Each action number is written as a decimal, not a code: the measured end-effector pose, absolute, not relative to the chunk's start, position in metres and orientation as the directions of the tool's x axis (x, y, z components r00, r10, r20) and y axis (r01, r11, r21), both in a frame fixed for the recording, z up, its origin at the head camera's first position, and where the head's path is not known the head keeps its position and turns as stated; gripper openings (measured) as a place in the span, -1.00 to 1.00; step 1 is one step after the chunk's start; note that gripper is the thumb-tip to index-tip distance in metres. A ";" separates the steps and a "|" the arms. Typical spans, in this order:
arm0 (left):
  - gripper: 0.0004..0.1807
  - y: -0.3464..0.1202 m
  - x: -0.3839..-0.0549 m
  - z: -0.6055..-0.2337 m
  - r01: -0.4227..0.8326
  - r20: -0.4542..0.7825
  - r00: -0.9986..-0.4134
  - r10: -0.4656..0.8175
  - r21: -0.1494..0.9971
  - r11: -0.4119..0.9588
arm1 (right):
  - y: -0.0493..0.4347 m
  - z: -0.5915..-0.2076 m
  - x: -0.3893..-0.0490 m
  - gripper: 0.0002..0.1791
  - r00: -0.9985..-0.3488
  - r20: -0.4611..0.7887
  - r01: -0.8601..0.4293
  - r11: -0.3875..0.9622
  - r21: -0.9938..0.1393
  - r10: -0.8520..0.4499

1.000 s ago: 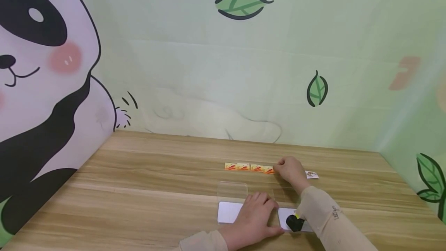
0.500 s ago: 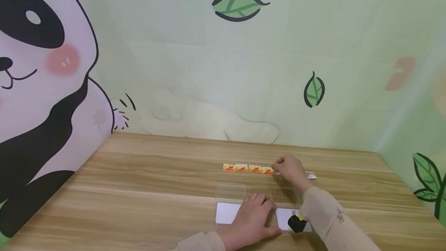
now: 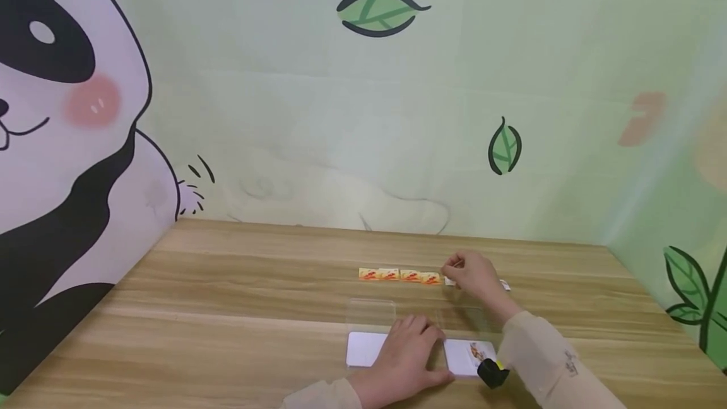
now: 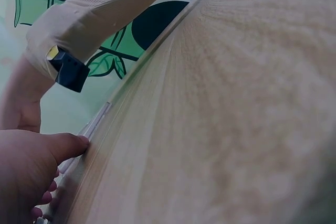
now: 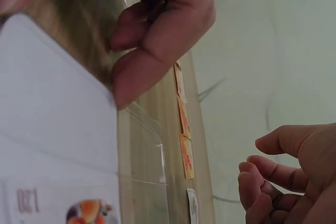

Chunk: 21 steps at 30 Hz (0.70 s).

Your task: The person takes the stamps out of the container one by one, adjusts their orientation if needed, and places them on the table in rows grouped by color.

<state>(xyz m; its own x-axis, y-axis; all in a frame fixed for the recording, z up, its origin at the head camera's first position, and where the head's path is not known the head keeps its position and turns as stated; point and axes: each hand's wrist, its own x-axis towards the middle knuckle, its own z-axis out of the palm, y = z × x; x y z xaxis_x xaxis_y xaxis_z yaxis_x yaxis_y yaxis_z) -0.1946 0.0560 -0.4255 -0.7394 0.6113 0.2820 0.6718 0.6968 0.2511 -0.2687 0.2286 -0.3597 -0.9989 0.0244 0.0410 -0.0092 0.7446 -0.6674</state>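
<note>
My left hand [image 3: 400, 358] lies over the middle of a low clear plastic case with white panels. Its thumb and fingertips grip the near and far corners of the right-hand white panel [image 3: 457, 358]. In the left wrist view, the thumb touches the clear edge of the case [image 4: 94, 124]. A printed picture label [image 3: 477, 352] lies on that panel; the right wrist view shows its food picture. My right hand [image 3: 474, 275] hovers past the case, beside a row of small orange-and-yellow cards [image 3: 410, 276]. Its thumb and index tips are close together, with nothing visible between them.
Another white panel [image 3: 362, 349] shows left of my left hand. Clear raised lids [image 3: 371, 313] stretch behind the panels. A small white printed card [image 3: 505, 285] lies right of my right hand. A black wrist camera [image 3: 493, 372] is strapped to the right sleeve. Behind the wooden table [image 3: 227, 308] hangs a printed backdrop.
My right hand has lifted slightly off the table beside the orange cards, and its sleeve has shifted right, uncovering the picture label. The left hand keeps its place; the view has turned slightly right.
</note>
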 end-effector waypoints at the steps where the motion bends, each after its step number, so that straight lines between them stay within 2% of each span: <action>1: -0.46 0.056 -0.194 -0.426 0.672 0.282 -0.739 0.612 0.253 0.696 | 0.229 -0.358 -0.267 -0.80 -0.999 0.047 -0.016 0.742 -0.671 0.021; 21: -0.45 0.057 -0.196 -0.427 0.668 0.283 -0.744 0.605 0.292 0.685 | 0.239 -0.341 -0.241 -0.84 -0.991 0.130 -0.113 0.715 -0.690 -0.032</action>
